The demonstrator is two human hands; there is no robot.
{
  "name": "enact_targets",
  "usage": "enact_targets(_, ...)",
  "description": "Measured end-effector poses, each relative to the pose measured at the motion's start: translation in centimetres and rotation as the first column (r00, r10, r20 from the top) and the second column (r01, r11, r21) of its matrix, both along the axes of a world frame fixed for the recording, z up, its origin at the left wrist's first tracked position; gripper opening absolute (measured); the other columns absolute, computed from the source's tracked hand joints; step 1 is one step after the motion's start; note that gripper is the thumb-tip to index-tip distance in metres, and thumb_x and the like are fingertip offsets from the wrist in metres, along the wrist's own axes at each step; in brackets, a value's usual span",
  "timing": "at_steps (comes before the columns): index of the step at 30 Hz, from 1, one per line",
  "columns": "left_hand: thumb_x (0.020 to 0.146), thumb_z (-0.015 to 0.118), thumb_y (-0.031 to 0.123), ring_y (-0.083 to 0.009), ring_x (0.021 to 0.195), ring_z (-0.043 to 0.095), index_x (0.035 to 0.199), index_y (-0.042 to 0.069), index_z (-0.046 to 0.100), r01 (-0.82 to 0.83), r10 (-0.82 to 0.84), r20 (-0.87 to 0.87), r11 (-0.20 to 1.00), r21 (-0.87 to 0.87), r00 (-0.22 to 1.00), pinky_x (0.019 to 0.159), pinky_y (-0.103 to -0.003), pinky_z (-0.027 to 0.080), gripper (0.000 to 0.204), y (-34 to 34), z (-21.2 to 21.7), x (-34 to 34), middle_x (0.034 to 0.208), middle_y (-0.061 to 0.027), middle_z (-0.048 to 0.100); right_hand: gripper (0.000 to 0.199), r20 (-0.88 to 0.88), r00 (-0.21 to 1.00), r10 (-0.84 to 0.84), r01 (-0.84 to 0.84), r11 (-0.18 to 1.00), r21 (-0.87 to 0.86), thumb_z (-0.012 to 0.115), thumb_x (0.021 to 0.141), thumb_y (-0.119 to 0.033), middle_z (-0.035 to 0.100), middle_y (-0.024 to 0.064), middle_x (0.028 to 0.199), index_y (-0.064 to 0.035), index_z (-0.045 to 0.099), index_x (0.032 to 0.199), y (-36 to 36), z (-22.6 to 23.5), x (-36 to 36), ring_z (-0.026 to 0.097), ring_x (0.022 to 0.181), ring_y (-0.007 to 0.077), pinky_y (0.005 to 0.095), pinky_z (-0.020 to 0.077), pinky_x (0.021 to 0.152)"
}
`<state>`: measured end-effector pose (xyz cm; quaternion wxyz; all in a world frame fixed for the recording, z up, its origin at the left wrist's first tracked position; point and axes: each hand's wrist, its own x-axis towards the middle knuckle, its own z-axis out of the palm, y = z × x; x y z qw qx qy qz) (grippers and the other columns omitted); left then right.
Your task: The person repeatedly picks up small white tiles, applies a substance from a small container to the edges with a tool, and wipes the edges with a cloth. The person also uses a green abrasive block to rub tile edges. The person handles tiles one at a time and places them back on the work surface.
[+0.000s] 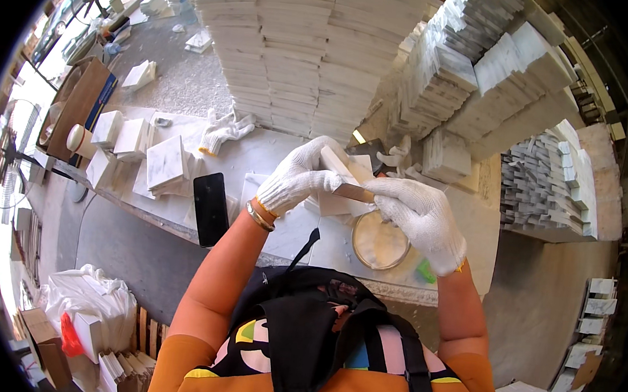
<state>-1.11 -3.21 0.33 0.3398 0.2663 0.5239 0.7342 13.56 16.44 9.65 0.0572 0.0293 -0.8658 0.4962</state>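
Matt white marble tile (338, 165), knitted cotton gloves (418, 214), glossy black phone (211, 207).

Bright daylight from left, sharp focus, fisheye bending, black rim.

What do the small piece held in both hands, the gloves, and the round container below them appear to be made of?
Small piece: probably marble, pale, matt, flat-cut like the veined white tiles stacked behind. Gloves, on left hand and right hand: white knitted fabric, ribbed weave visible. Round container: likely a metal tin, thin shiny rim; contents pale, unclear.
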Motion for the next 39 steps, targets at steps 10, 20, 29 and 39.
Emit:
enact_targets(10,0.075,0.089,0.025,-0.0108,0.092,0.060,0.115,0.004,0.063,-0.024,0.024,0.039,1.000,0.006,0.999,0.083,-0.026,0.049,0.053,0.0,0.0,0.3,0.098,-0.0008,0.065,0.031,0.076,0.986,-0.146,0.146,0.989,0.000,0.066,0.090,-0.003,0.073,0.0169,0.107,-0.0021,0.069,0.122,-1.1,0.2,2.0,0.072,0.089,0.0267,0.0331,0.0568,0.079)
enact_targets(20,0.075,0.089,0.024,-0.0104,0.092,0.059,0.115,0.004,0.063,-0.040,0.040,0.019,0.999,0.014,0.999,0.083,-0.026,0.049,0.051,0.0,0.3,0.6,0.098,-0.0004,0.065,0.036,0.029,0.981,-0.189,0.191,0.981,-0.047,0.063,0.090,0.000,0.073,0.0152,0.098,-0.0032,0.068,0.125,-2.1,-0.7,1.9,0.071,0.078,0.0174,0.0304,0.0562,0.073)
enact_targets(29,0.075,0.089,0.024,-0.0108,0.094,0.060,0.115,0.004,0.062,-0.025,0.023,0.038,0.999,0.035,0.999,0.084,-0.027,0.050,0.053,0.0,-0.1,0.5,0.100,-0.0012,0.066,0.033,0.063,0.980,-0.191,0.193,0.981,-0.033,0.062,0.093,-0.001,0.071,0.0130,0.091,-0.0025,0.068,0.125,-2.3,0.0,1.8,0.068,0.074,0.0161,0.0293,0.0547,0.069)
enact_targets(39,0.081,0.084,0.028,-0.0104,0.099,0.057,0.114,0.005,0.062,-0.053,0.056,-0.098,0.998,0.039,0.994,0.090,-0.028,0.047,0.046,0.0,-0.2,1.3,0.102,-0.0012,0.065,0.039,0.243,0.930,-0.274,0.298,0.952,-0.068,0.061,0.095,-0.003,0.071,0.0071,0.093,-0.0004,0.064,0.134,-2.3,1.1,2.5,0.060,0.068,0.0068,0.0235,0.0514,0.058)
